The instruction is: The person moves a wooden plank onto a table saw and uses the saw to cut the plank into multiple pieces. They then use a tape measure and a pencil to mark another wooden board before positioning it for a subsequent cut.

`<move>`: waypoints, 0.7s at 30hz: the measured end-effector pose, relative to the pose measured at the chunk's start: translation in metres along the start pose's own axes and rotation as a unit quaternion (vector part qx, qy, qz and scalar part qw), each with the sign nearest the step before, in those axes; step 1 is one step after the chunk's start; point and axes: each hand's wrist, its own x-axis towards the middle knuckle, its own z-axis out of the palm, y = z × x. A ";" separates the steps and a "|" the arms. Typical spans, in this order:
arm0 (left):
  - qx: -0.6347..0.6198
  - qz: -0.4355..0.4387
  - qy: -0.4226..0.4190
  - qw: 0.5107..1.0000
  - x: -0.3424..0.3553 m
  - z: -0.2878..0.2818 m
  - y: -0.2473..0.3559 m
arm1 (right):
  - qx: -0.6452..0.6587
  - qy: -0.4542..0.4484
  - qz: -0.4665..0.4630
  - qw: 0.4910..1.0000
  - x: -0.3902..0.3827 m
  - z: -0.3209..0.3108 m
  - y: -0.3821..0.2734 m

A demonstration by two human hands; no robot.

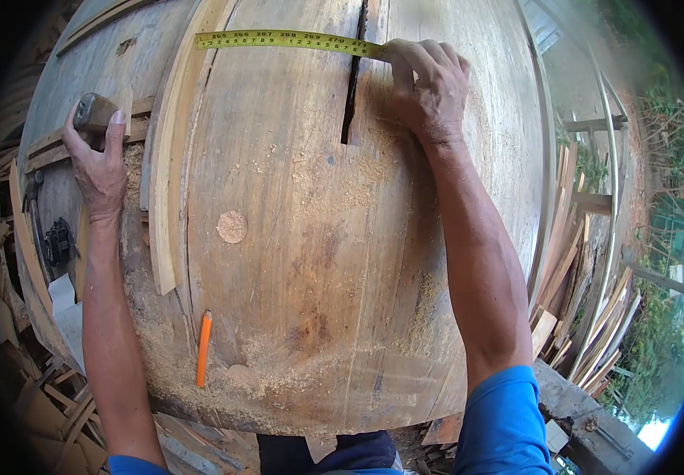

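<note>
My right hand pinches the right end of a short yellow measuring tape strip. The strip lies across the wooden worktop and over a dark slot; its left end meets a long pale wooden strip. On the left side, my left hand grips a worn, dark brownish block between thumb and fingers. Exactly what kind of block it is I cannot make out. Nearer to me, an orange carpenter's pencil rests on the worktop, apart from both hands.
Sawdust is scattered over the worktop. Short wooden battens lie beside my left hand. Beyond the left edge are wood scraps, and on the right, leaning offcuts stand near a metal frame.
</note>
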 end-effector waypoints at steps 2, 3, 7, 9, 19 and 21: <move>0.032 0.010 0.003 0.999 0.000 0.001 0.002 | 0.001 -0.001 -0.003 1.000 -0.001 -0.001 0.000; 0.064 0.019 0.009 0.998 0.000 0.002 0.003 | 0.002 -0.001 -0.008 1.000 -0.002 -0.002 0.000; 0.066 -0.007 -0.004 0.998 0.001 0.002 0.007 | -0.028 0.002 0.006 1.000 -0.008 -0.008 -0.006; 0.076 -0.019 0.000 0.997 0.000 0.003 0.012 | -0.006 -0.011 0.025 1.000 -0.012 -0.011 -0.006; 0.072 -0.018 0.003 0.997 0.002 0.002 -0.004 | 0.018 -0.040 0.035 0.998 -0.018 -0.015 -0.007; 0.077 -0.001 0.012 0.997 0.002 0.001 -0.002 | 0.045 -0.042 0.017 0.998 -0.022 -0.018 -0.010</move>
